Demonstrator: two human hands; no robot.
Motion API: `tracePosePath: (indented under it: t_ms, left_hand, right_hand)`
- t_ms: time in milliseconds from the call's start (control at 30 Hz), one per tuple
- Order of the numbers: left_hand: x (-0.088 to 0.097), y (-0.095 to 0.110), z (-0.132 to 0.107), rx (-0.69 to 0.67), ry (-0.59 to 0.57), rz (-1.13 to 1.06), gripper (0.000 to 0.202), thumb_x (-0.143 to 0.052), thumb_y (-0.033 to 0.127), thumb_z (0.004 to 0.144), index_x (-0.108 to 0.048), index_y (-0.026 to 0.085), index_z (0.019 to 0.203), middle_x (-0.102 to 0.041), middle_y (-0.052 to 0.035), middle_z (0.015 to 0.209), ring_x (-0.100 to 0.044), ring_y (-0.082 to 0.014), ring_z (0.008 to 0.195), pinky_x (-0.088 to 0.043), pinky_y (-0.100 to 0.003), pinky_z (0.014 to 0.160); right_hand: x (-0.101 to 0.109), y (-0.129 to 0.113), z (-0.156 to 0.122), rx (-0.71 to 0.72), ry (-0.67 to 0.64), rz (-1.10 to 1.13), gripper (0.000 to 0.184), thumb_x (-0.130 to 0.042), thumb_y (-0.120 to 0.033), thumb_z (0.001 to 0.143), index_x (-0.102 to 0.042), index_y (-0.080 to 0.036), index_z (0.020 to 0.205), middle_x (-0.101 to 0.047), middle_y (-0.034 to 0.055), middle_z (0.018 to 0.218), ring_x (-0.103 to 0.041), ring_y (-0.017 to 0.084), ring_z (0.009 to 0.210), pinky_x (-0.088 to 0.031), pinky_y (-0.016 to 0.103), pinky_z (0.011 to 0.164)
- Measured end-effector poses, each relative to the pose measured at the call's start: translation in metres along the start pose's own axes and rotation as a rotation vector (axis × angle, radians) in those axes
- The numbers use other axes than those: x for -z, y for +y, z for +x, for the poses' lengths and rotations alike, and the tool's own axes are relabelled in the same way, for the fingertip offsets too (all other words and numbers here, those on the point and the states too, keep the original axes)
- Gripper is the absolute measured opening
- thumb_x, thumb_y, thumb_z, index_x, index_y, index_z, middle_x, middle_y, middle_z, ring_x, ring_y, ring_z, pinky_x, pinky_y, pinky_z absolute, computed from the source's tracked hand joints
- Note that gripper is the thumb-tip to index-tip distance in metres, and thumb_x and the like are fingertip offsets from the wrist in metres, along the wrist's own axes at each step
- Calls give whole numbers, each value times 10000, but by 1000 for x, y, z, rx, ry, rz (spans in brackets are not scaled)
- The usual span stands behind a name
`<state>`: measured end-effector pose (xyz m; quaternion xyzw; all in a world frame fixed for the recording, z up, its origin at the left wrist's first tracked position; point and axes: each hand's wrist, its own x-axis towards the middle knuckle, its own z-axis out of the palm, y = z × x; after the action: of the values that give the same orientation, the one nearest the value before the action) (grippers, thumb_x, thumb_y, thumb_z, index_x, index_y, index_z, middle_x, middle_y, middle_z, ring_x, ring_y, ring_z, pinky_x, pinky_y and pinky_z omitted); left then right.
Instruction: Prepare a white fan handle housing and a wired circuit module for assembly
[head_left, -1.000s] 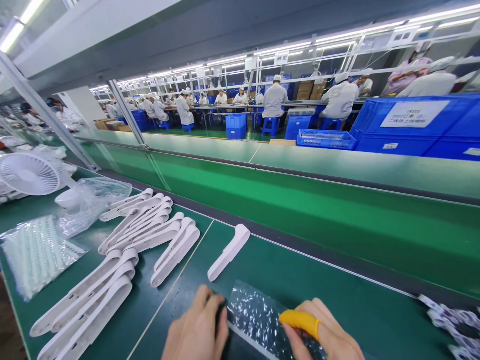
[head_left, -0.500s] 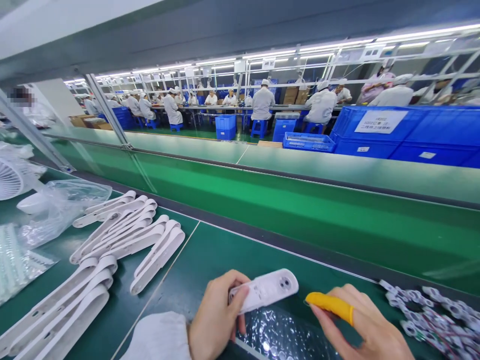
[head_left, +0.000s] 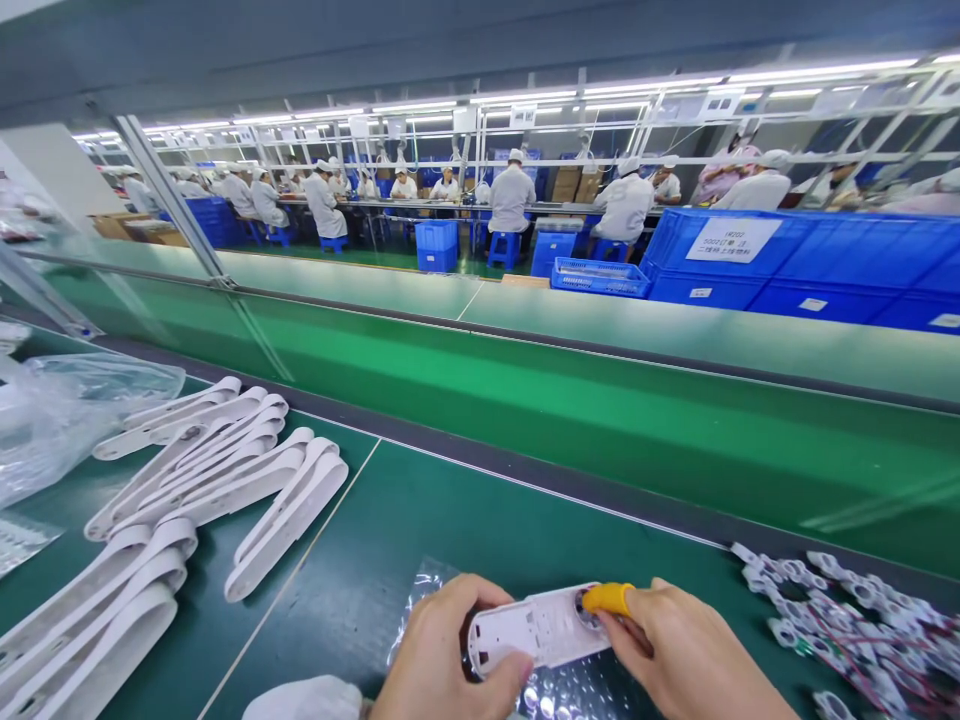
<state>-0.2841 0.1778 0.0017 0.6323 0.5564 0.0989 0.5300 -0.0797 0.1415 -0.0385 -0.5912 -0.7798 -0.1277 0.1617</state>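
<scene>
**Both hands on a white plastic housing at the counter's near edge**

At the bottom centre of the frame, the left hand (head_left: 442, 660) holds a white oblong plastic housing (head_left: 536, 628) by its left end, fingers curled over the top and thumb pressed beneath. The right hand (head_left: 686, 655) meets the part's right end; its forefinger, capped by a yellow rubber finger cot (head_left: 607, 598), presses on a round opening there, the other fingers loosely folded. Beneath the housing lies a clear bubble-wrap sheet (head_left: 559, 695) on the dark green counter (head_left: 420, 510).

Toward the left of the frame, a stack of long white plastic arm pieces (head_left: 217, 480) fans across the counter, with crumpled clear plastic bags (head_left: 67, 410) beyond them. At lower right sits a tangle of small white ring parts with wires (head_left: 847, 610). Across the upper frame, workers in white coats sit near blue plastic crates (head_left: 795, 260).
</scene>
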Motion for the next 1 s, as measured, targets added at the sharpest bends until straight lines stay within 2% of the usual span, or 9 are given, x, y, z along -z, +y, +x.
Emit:
tracePosePath:
  t_ms: [100,233,400,500,600,700,800,900,1000]
  left_hand:
    - [0,0,0,-8,8,-6,252,-526,236,631,-604,193,867,-607,-32,848,-522,-176,782,-407,-278,698]
    - [2,0,0,-35,-11,-2,320,-523,211,619,-596,192,930,-579,-45,892,-526,-179,800,-421,-248,634]
    - [1,-2,0,-89,25,19,290,-525,178,613,-604,210,890,-561,-18,826,-534,-178,809,-441,-270,700]
    - [1,-4,2,-142,61,15,258,-551,196,620,-624,217,867,-557,-1,770,-541,-155,740,-450,-260,686]
    - [1,-5,3,-162,58,-1,268,-559,195,621,-633,218,877,-560,-4,764,-538,-133,682,-435,-210,560]
    - [2,-7,3,-201,48,-18,284,-554,187,627,-632,216,898,-559,-9,776,-537,-121,656,-408,-178,474]
    - [2,-10,3,-271,87,12,279,-548,160,637,-622,220,899,-562,-1,771,-556,-131,704,-458,-191,543]
    - [3,-14,2,-334,84,105,303,-565,158,653,-605,242,941,-566,-8,877,-570,-134,749,-486,-212,626]
    - [5,-16,4,-358,53,298,318,-546,204,727,-555,288,1034,-531,-21,1014,-583,-136,755,-496,-227,605]
  right_hand:
    - [12,-2,7,161,-6,-11,407,-274,-106,794,-513,-223,486,-497,-35,386,-454,104,316,-313,244,427]
    - [25,-4,13,255,26,2,359,-261,-41,715,-457,-220,474,-506,-35,397,-488,97,320,-370,252,470]
    - [29,5,4,111,89,50,339,-309,-145,819,-433,-225,514,-496,-35,422,-501,95,345,-374,227,392]
    - [28,11,-1,55,109,140,171,-390,-254,837,-546,-187,814,-608,14,638,-606,114,541,-479,199,466]
    - [18,12,-8,30,64,165,326,-448,-282,813,-468,-171,1119,-638,67,935,-636,157,821,-547,256,656]
    - [1,11,-19,-78,-5,274,307,-477,-250,809,-452,-239,1115,-633,23,990,-623,145,882,-543,260,710]
    - [-13,10,-29,-175,-47,387,329,-463,-211,815,-434,-277,1136,-613,7,1021,-606,135,911,-529,265,750]
    - [-17,7,-33,-222,-80,437,344,-442,-190,822,-420,-293,1150,-591,10,1042,-590,142,934,-517,292,779]
    - [-13,7,-28,-206,-59,430,334,-438,-183,824,-421,-271,1146,-587,27,1021,-584,154,932,-515,309,777]
